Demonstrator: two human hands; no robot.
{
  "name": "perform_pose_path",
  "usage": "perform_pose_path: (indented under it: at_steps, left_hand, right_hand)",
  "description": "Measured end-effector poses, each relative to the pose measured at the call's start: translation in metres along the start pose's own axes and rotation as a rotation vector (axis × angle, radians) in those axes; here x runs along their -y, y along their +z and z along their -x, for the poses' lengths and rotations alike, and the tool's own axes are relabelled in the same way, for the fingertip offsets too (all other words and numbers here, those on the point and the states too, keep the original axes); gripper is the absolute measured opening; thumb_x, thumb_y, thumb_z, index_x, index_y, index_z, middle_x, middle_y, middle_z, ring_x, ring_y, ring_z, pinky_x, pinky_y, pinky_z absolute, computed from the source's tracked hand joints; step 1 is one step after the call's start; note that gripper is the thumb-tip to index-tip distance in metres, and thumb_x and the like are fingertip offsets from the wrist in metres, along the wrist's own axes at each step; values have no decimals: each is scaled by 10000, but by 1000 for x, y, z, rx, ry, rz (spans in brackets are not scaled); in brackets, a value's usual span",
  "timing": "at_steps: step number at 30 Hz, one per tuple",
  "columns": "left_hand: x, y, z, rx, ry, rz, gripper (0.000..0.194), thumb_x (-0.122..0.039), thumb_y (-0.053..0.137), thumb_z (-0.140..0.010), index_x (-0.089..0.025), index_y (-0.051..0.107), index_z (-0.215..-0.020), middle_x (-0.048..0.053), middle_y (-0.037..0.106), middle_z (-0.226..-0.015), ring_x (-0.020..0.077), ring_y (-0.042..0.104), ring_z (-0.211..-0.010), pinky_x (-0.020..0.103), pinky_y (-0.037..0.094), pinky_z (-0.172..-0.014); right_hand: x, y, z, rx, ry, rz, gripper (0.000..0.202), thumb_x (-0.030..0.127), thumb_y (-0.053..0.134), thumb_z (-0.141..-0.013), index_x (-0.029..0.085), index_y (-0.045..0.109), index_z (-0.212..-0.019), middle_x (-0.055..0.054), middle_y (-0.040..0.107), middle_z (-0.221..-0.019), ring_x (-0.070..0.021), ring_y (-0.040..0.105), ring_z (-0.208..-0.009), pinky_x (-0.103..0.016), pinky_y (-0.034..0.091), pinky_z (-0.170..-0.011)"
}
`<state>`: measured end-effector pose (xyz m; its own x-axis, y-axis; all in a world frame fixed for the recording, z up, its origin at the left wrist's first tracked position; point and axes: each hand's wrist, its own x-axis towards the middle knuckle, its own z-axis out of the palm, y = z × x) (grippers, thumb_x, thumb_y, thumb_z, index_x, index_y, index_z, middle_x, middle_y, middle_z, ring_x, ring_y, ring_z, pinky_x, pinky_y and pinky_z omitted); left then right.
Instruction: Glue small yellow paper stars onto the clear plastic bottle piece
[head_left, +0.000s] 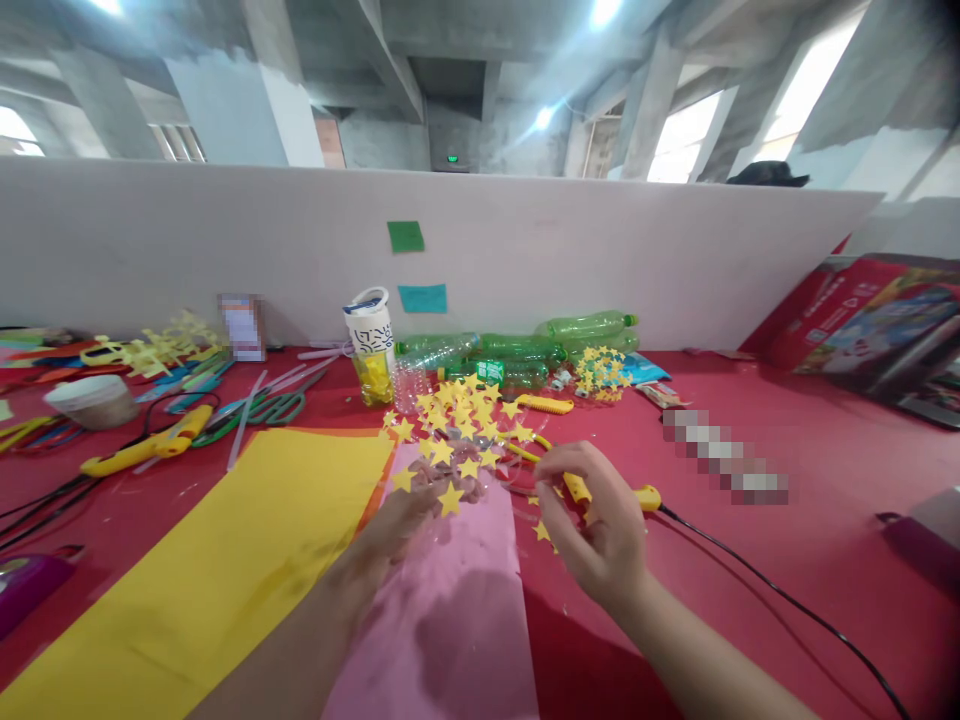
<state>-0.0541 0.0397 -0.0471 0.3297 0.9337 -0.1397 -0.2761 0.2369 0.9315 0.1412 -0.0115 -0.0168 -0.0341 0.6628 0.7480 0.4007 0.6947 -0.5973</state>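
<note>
My left hand (pixel 420 500) reaches in above the pink sheet (pixel 472 620), its fingers largely hidden behind a cluster of yellow stars (pixel 469 420). The stars seem fixed to a clear plastic piece, and the hand is closed around it. To the right, my right hand (pixel 600 525) is raised with thumb and fingers curved apart, nothing visible between them. Just behind it lies a yellow glue gun (pixel 646 498) with a black cord. A few loose stars (pixel 542 532) are close to that hand.
Yellow paper (pixel 277 530) spreads at left. Green bottles (pixel 517 348), a cup-shaped tumbler (pixel 373 350) and a yellow utility knife (pixel 545 404) stand or lie at the back. Another yellow glue gun (pixel 161 442) and scissors (pixel 274 410) are left. A second star cluster (pixel 602 373) sits back right.
</note>
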Motion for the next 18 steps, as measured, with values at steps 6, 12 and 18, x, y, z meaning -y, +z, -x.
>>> perform_pose_path:
  at_steps: [6,12,18]
  left_hand:
    - [1,-3,-5,-49,9,-57,345,-373,682,-593,-168,603,-859,65,662,-764,211,632,-757,329,471,-721]
    - [6,-13,-11,-82,38,-177,240,-305,705,-608,-183,590,-779,45,649,-705,181,587,-673,260,415,-565]
    - [5,-16,-15,-60,16,-303,245,-309,755,-594,-169,599,-722,-19,542,-592,125,520,-574,230,391,-537]
  right_hand:
    - [-20,6,-9,-122,463,-272,88,268,572,-828,222,548,-899,4,556,-841,-141,553,-753,-271,455,-683]
    - [-32,16,-14,-1,709,-436,388,405,592,-788,233,464,-1112,-54,595,-1031,-159,654,-633,-247,492,-417]
    - [-37,22,-13,45,802,-457,193,344,607,-745,180,580,-843,-26,657,-722,-164,656,-561,-251,522,-441]
